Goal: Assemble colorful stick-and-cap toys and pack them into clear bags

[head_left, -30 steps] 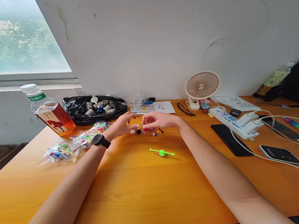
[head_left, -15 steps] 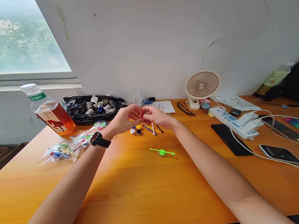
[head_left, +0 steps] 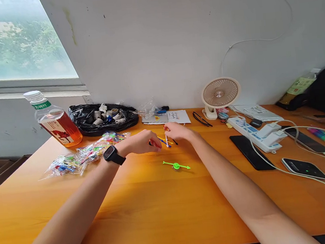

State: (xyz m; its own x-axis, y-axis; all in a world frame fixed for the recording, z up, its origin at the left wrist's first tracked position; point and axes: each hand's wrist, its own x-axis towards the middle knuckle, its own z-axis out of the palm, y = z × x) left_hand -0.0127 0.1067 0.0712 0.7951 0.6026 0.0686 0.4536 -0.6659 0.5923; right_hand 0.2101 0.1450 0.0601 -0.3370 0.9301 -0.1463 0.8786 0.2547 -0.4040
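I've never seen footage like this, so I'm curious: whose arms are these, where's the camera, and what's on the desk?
No machine here: a person works with two bare hands. The one camera sits on their head, looking forward and down, so both arms reach in from below. The left hand, with a black watch at the wrist, and the right hand meet over small coloured plastic sticks on the orange table. Whether either hand pinches one is too small to tell. Nearer lies a green piece. On the left are clear packets of coloured parts and a tea bottle; on the right a fan and a power strip.
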